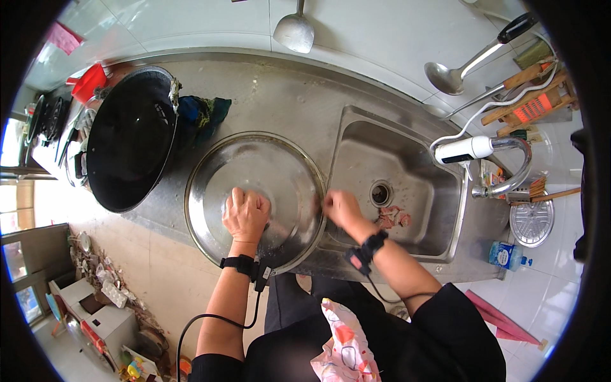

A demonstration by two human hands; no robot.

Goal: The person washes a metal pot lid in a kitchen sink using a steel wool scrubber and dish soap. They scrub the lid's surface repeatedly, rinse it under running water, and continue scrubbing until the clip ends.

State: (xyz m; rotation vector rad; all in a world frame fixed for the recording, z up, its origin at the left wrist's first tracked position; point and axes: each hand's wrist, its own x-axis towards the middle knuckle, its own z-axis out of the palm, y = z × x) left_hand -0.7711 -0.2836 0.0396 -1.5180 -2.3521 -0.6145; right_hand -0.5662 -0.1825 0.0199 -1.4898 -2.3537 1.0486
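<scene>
A large round metal pot lid (286, 157) lies on the steel counter, left of the sink. My left hand (246, 215) is closed in a fist over its centre, gripping the handle there; the fingers hide most of that handle. At the lid's right rim is my right hand (342, 208), its fingers curled and blurred. Whether it pinches the rim or holds something small cannot be told. A crumpled pinkish cloth or scrap (394, 217) rests in the steel sink (415, 191), near the drain (381, 193).
A big black wok (131, 138) stands tilted at the left, beside dark cloths (215, 112). The white faucet (463, 150) reaches over the sink's right side. A spatula (294, 33) and a ladle (444, 79) hang on the wall. A blue-labelled bottle (506, 255) is at right.
</scene>
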